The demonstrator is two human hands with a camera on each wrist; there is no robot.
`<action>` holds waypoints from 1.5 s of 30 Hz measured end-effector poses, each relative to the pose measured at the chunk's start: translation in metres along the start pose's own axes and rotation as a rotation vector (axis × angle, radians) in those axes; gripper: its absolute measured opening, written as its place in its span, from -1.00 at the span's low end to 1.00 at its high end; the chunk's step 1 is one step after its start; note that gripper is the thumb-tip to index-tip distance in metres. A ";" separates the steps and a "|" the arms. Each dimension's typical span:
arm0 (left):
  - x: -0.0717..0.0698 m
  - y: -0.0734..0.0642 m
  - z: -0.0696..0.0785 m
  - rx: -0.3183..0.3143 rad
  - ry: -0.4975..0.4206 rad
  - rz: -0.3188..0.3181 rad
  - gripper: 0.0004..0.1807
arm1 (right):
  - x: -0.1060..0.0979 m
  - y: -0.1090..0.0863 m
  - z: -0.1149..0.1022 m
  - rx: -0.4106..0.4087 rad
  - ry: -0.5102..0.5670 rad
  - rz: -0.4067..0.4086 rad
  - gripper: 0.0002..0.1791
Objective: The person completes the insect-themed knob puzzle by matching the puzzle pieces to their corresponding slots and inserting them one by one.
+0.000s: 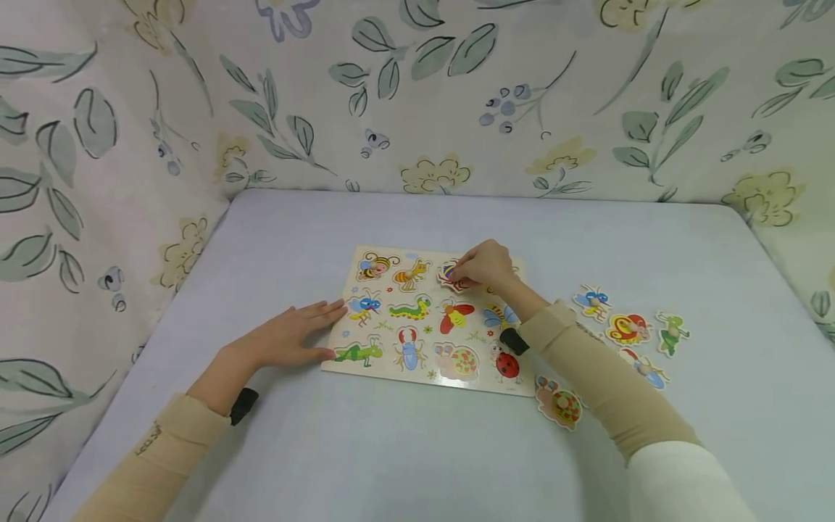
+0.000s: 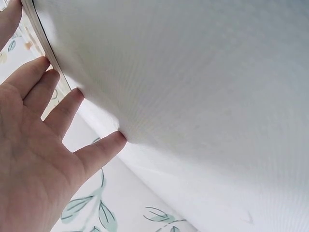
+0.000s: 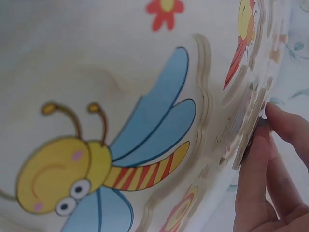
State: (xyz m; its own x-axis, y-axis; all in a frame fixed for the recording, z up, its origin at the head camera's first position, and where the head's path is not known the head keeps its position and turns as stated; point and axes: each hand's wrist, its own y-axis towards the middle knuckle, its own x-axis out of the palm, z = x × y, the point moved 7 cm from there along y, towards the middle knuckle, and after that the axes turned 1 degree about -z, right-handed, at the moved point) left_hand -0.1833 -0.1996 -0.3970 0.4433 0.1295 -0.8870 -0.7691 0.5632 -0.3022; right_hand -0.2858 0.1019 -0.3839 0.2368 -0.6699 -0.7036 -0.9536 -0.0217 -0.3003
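Observation:
A wooden puzzle board (image 1: 385,367) with printed insects lies flat on the table. My left hand (image 1: 287,337) rests along its left side, fingers spread and fairly straight; in the left wrist view the fingertips (image 2: 77,93) touch the board's edge. Over the top row, my right hand (image 1: 488,267) pinches a spider puzzle piece (image 1: 449,274) between thumb and fingers. From the right wrist view, this piece (image 3: 250,129) is seen edge-on, tilted close over its outlined recess. The hand and forearm hide the board's upper right part.
Right of the board lie loose puzzle pieces: a mosquito (image 1: 592,302), a round red-and-yellow insect (image 1: 629,329), a green grasshopper (image 1: 670,333) and a blue beetle (image 1: 646,368). A snail piece (image 1: 559,403) sits by the lower right corner. Floral cloth (image 1: 417,109) borders the table's back and left.

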 end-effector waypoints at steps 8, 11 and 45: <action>0.001 0.002 0.000 -0.002 0.001 -0.007 -0.12 | -0.001 0.002 0.001 0.001 -0.006 0.024 -0.75; 0.000 0.001 0.001 -0.004 0.000 -0.005 -0.12 | -0.001 0.003 0.002 0.005 -0.006 0.036 -0.74; -0.002 0.000 0.003 -0.002 -0.014 -0.002 -0.12 | 0.004 0.004 0.001 -0.022 -0.038 0.043 -0.74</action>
State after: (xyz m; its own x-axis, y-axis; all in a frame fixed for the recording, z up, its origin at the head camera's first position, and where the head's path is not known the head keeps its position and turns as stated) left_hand -0.1829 -0.1975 -0.3943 0.4511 0.1398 -0.8815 -0.7691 0.5619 -0.3045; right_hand -0.2888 0.0994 -0.3886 0.2016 -0.6423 -0.7395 -0.9669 -0.0101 -0.2549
